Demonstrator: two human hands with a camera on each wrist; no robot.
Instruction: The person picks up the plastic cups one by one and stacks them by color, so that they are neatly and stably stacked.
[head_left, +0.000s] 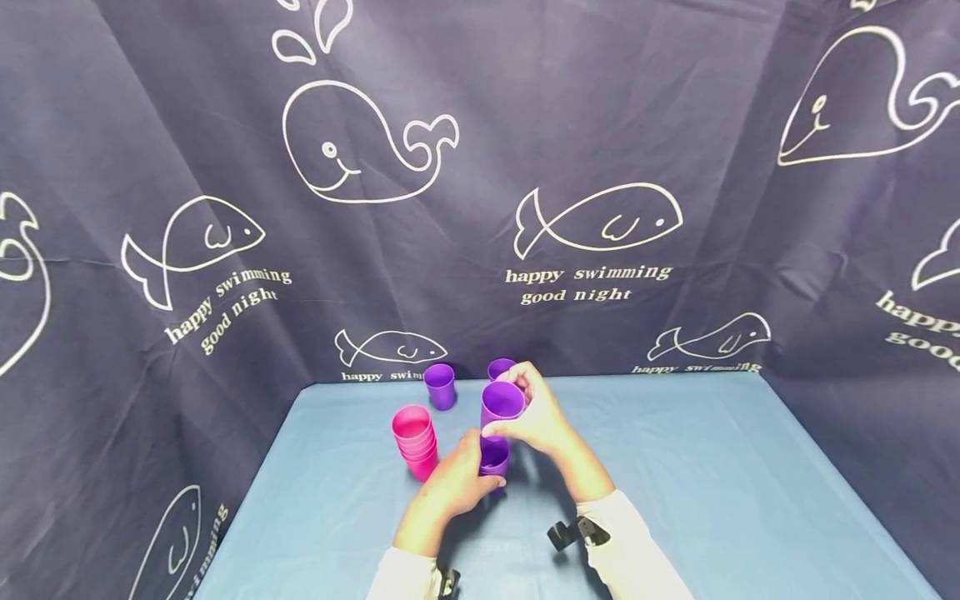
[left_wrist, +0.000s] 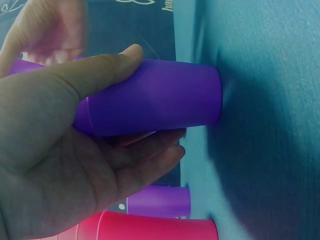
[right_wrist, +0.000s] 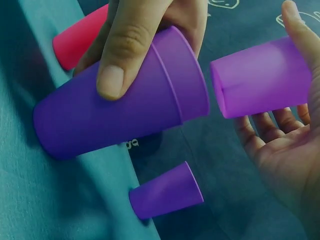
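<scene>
My left hand (head_left: 452, 482) grips a stack of nested purple cups (left_wrist: 160, 97). The thumb lies along one side and the fingers along the other. Two rims show on that stack (right_wrist: 135, 95) in the right wrist view. Its base is at or close to the tabletop; whether it touches is hard to tell. Just above the stack's mouth, my right hand (head_left: 542, 414) holds a single purple cup (right_wrist: 262, 77) between thumb and fingers. That cup's base faces the stack, with a small gap between them in the right wrist view.
A stack of pink cups (head_left: 415, 442) stands left of my left hand. Behind it is an upright purple cup (head_left: 440, 387). Another purple cup (head_left: 500, 367) is partly hidden behind my right hand. A blue cloth (head_left: 712, 483) covers the table; dark printed curtains (head_left: 480, 167) enclose it.
</scene>
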